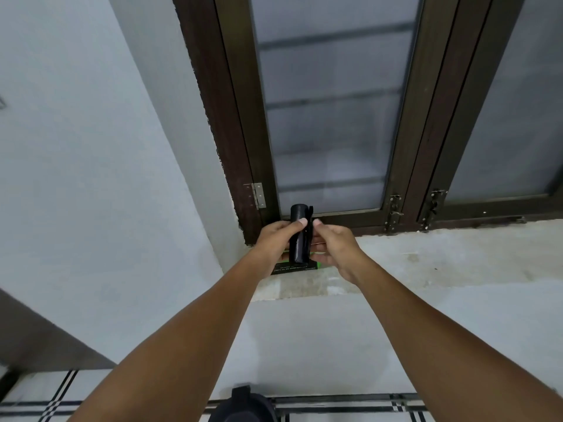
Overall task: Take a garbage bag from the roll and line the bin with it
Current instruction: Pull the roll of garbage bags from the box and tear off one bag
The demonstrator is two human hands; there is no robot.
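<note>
Rough concrete sill [426, 257] | 2 hands [304, 239] grip glossy black cylindrical roll [300, 236], possibly plastic

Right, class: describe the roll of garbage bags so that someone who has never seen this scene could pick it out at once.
Start at the dark brown window frame and follow it down to the grey concrete sill. Just above the sill's left end, the left hand and right hand hold the roll upright between them. It is a glossy black cylinder, unlike the flat black-and-green packet lying beneath it.
</note>
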